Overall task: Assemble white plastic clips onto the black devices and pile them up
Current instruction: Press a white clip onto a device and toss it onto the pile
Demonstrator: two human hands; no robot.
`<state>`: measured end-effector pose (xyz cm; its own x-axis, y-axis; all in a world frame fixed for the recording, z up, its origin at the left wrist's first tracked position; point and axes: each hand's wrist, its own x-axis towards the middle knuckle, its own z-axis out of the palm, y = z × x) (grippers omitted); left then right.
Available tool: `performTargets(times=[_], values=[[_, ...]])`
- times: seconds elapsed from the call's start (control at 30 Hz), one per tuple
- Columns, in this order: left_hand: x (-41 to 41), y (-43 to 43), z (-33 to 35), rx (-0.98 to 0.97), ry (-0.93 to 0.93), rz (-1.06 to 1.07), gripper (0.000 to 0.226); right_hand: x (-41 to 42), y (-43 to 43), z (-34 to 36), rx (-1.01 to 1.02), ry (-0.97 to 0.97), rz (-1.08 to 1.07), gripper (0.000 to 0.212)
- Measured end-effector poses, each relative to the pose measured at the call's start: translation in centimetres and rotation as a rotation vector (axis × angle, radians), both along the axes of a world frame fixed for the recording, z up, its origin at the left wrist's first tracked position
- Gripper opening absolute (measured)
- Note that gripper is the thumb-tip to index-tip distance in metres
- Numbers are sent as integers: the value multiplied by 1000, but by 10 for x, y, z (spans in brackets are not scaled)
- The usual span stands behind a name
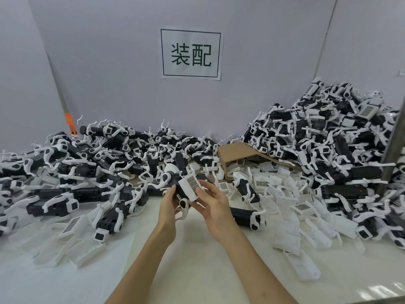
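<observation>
At the middle of the table my left hand [169, 201] grips a black device [178, 187] with white arms, held tilted above the tabletop. My right hand [211, 200] pinches a white plastic clip [190, 185] with a printed barcode label and holds it against the device's upper end. Whether the clip is seated on the device cannot be told. A white ring-shaped part [183, 204] of the device hangs below, between my two hands.
A pile of black devices with white parts [87, 159] fills the left and back. A taller pile [328, 137] rises at the right. Loose white clips [291, 207] lie at the right front, others [65, 242] at the left front. A cardboard box [238, 154] lies tipped behind.
</observation>
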<state>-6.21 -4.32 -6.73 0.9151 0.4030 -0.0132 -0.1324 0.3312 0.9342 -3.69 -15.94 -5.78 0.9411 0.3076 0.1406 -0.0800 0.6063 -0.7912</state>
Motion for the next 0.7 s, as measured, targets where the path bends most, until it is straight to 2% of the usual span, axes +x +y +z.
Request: performTargets(times=[0.2,0.4,0.57,0.7], values=[[0,-3,1,99,-39,45,43,1,0,1,-13,4,-60,14],[2,-1,-1,148,-81,54,39,4,-2,-1,4,10,-95,15],[0,-4,-2,245,-160,25,34,4,-2,-5,-242,-72,-203,11],[-1,-5,-2,264,-177,-3,31,4,1,-7,-291,-123,-274,7]])
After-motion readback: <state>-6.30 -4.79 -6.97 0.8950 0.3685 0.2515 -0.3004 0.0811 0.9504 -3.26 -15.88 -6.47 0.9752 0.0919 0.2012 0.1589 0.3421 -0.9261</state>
